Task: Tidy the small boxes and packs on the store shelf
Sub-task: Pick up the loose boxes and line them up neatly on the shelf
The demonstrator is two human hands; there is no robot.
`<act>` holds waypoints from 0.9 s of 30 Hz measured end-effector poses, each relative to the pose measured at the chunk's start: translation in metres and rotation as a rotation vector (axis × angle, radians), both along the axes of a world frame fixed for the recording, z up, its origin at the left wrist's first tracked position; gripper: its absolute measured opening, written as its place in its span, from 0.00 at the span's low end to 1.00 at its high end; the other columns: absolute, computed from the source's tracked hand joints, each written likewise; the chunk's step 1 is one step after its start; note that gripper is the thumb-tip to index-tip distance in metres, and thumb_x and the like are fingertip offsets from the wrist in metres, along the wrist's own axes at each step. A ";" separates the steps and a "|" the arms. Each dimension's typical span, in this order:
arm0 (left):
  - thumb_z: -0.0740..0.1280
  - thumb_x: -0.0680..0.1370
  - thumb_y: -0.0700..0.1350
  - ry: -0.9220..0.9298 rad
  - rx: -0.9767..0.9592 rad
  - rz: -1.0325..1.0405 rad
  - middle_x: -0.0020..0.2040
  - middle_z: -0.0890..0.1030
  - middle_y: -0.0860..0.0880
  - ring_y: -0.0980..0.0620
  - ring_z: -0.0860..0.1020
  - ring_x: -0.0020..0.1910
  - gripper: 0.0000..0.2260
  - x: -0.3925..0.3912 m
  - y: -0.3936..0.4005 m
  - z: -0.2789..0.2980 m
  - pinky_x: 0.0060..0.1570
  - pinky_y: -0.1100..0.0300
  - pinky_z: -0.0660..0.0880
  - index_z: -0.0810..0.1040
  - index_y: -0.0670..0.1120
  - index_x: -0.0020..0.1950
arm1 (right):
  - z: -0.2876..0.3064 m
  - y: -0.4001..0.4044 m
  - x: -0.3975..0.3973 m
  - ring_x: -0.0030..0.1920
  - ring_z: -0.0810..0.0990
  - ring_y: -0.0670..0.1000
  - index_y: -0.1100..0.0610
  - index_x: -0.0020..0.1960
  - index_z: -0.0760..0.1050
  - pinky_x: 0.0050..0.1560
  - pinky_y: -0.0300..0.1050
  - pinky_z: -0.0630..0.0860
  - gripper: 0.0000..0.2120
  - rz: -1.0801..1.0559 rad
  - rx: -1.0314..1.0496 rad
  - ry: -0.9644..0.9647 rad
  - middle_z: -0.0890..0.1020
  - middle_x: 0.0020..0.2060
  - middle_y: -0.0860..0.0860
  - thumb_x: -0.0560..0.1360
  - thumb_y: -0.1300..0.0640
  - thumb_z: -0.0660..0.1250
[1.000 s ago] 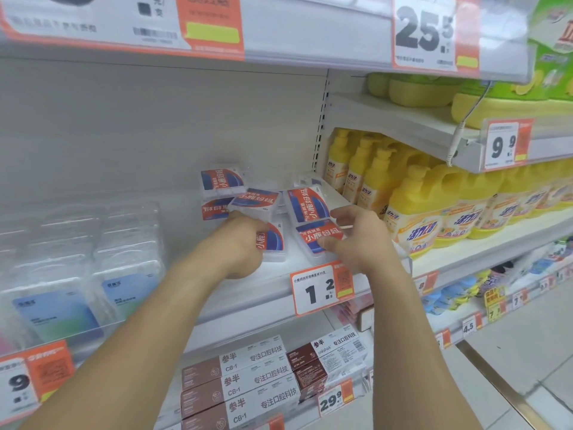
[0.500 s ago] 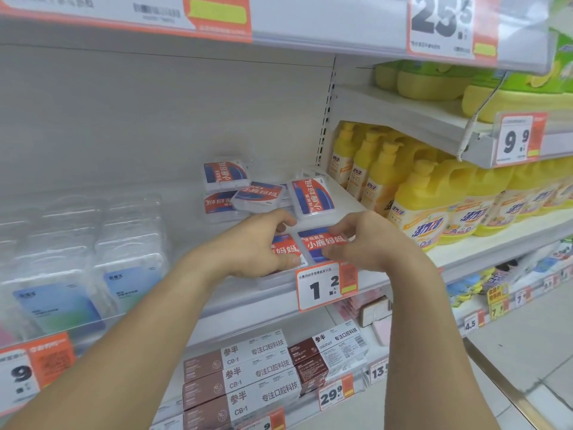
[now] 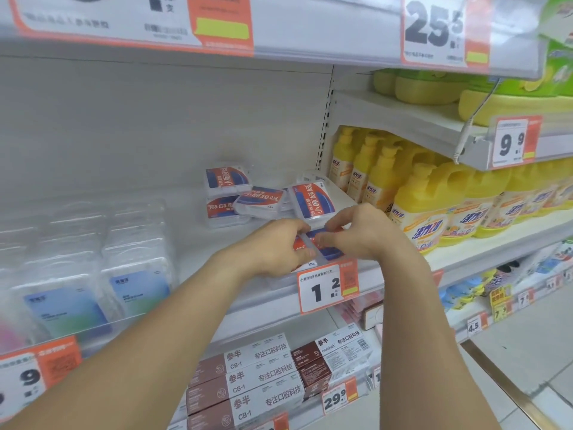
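Several small clear boxes with red-and-blue labels lie on the white shelf (image 3: pixel 198 259). Two of them sit side by side at the front edge: my left hand (image 3: pixel 273 248) grips the left box (image 3: pixel 299 243) and my right hand (image 3: pixel 364 232) grips the right box (image 3: pixel 325 246). Both boxes are mostly hidden by my fingers. Behind them one box (image 3: pixel 311 201) leans tilted, another (image 3: pixel 260 200) lies askew on a flat one (image 3: pixel 221 209), and one (image 3: pixel 226 180) stands against the back wall.
Clear plastic packs (image 3: pixel 136 259) fill the shelf's left side. Yellow detergent bottles (image 3: pixel 421 206) stand on the neighbouring shelf to the right. A price tag reading 1.2 (image 3: pixel 328 288) hangs on the shelf edge below my hands. Brown-and-white cartons (image 3: pixel 248 383) lie on the lower shelf.
Both hands have drawn two boxes from the middle of the shelf forward to its front edge and brought them close together side by side.
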State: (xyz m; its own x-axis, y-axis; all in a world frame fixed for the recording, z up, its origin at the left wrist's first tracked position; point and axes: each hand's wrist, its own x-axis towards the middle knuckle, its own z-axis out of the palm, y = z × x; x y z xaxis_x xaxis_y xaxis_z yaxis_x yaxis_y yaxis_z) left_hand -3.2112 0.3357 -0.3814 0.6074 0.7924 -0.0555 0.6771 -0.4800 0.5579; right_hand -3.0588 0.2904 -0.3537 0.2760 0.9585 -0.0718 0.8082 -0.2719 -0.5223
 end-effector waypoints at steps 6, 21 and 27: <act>0.62 0.81 0.51 0.089 0.239 0.114 0.66 0.72 0.47 0.47 0.73 0.62 0.19 0.004 0.023 0.027 0.54 0.55 0.74 0.69 0.48 0.70 | -0.011 0.054 0.012 0.66 0.76 0.58 0.55 0.77 0.62 0.53 0.45 0.73 0.28 -0.165 0.258 0.125 0.74 0.70 0.57 0.79 0.54 0.65; 0.73 0.64 0.66 0.709 0.333 0.127 0.64 0.68 0.43 0.41 0.68 0.63 0.36 -0.007 0.108 0.041 0.61 0.46 0.72 0.69 0.52 0.67 | -0.036 0.094 -0.022 0.62 0.78 0.60 0.58 0.69 0.65 0.53 0.53 0.79 0.29 -0.371 0.461 0.401 0.77 0.63 0.58 0.72 0.59 0.74; 0.76 0.59 0.67 0.450 0.502 0.158 0.60 0.70 0.47 0.47 0.68 0.59 0.41 -0.017 0.105 0.051 0.56 0.52 0.72 0.69 0.51 0.66 | -0.019 0.075 0.005 0.58 0.80 0.57 0.58 0.69 0.63 0.50 0.47 0.78 0.26 -0.414 0.533 0.506 0.77 0.59 0.55 0.75 0.56 0.70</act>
State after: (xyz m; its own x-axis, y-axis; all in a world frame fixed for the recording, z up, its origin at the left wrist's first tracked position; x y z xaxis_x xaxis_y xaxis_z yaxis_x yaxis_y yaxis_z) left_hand -3.2285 0.4403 -0.3307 0.4867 0.8651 0.1213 0.8735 -0.4833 -0.0578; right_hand -3.0533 0.3651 -0.3731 0.6688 0.7278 0.1519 0.3312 -0.1088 -0.9373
